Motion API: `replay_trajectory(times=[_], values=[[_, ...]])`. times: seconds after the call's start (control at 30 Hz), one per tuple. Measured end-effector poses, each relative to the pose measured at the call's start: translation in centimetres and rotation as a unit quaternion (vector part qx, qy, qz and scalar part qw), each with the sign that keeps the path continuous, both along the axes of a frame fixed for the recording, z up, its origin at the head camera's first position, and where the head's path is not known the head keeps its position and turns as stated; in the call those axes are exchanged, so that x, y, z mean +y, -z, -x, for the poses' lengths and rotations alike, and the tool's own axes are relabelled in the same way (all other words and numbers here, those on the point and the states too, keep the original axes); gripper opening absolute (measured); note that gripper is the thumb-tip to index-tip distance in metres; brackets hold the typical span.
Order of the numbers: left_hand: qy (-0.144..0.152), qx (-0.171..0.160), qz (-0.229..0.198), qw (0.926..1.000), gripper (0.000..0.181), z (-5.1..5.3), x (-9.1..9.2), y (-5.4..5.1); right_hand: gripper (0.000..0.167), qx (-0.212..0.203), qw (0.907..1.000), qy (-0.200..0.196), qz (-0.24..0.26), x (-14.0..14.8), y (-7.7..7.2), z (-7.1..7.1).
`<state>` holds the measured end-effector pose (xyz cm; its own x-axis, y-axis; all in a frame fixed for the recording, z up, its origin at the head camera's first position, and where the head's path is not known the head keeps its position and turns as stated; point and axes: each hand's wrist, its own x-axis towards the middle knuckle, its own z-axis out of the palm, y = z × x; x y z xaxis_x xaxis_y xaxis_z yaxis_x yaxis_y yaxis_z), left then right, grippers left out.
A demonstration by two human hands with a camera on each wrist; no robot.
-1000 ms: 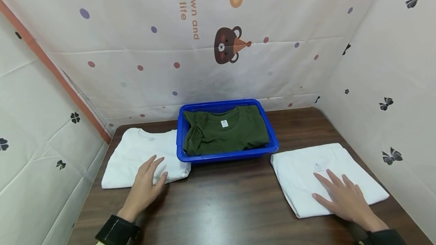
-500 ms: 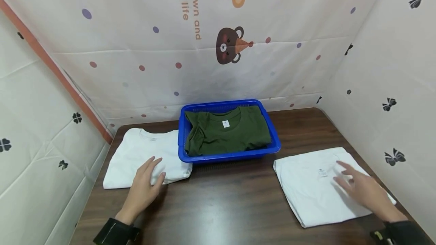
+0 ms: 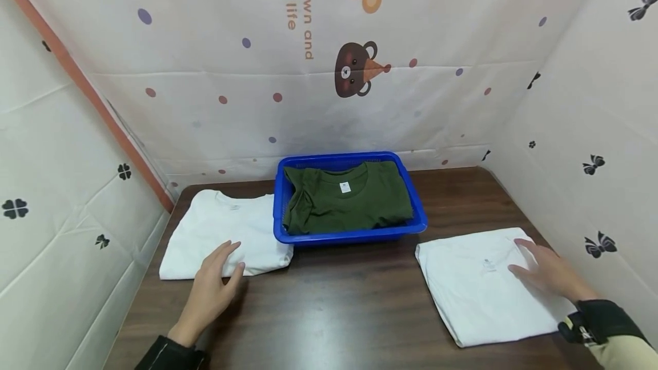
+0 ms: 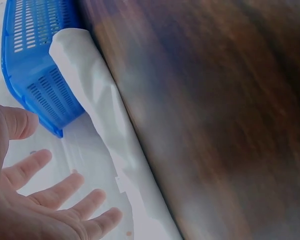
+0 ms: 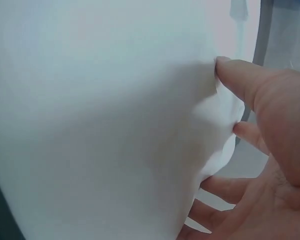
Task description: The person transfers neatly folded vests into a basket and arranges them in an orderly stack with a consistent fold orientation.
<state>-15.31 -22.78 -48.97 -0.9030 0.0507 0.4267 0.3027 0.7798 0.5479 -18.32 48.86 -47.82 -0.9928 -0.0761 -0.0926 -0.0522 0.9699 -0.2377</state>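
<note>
A folded white T-shirt (image 3: pixel 483 296) lies on the right side of the table. My right hand (image 3: pixel 552 270) is at its far right edge; in the right wrist view the thumb (image 5: pixel 240 75) presses on top of the cloth and the fingertips meet the edge, pinching it. At the left lies another folded white T-shirt (image 3: pixel 226 233). My left hand (image 3: pixel 208 293) hovers at its front edge, fingers spread and holding nothing. A blue plastic basket (image 3: pixel 354 238) stands between the shirts, with a folded dark green T-shirt (image 3: pixel 354 198) inside it.
The brown wooden table (image 3: pixel 329 301) extends in front of the basket. White printed cloth walls (image 3: pixel 231 130) enclose the table at the back, left and right. The basket's left side stands close against the left shirt.
My right hand has moved from the middle of the right shirt to its far right edge. That shirt has shifted slightly toward me. The left hand has barely moved.
</note>
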Motion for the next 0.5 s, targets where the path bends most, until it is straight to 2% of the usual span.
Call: replay_trajectory(times=[0.13, 0.23, 0.4, 0.5], values=[[-0.009, 0.002, 0.004, 1.0000, 0.046, -0.02, -0.21, 0.06, 0.078, 0.011, 0.9999, -0.008, 0.003, 0.00, 0.31, 0.32], [-0.014, 0.005, 0.003, 0.9999, 0.045, 0.00, -0.25, 0.10, 0.080, 0.003, 0.9999, -0.008, 0.005, 0.12, 0.43, 0.48], [0.000, 0.004, 0.000, 1.0000, 0.044, 0.09, 0.07, 0.12, 0.079, -0.002, 1.0000, 0.001, -0.004, 0.57, 0.30, 0.23], [-0.004, 0.015, 0.002, 0.9999, 0.044, -0.15, 0.02, 0.18, 0.077, -0.001, 0.9999, -0.006, -0.011, 0.48, 0.15, 0.16]])
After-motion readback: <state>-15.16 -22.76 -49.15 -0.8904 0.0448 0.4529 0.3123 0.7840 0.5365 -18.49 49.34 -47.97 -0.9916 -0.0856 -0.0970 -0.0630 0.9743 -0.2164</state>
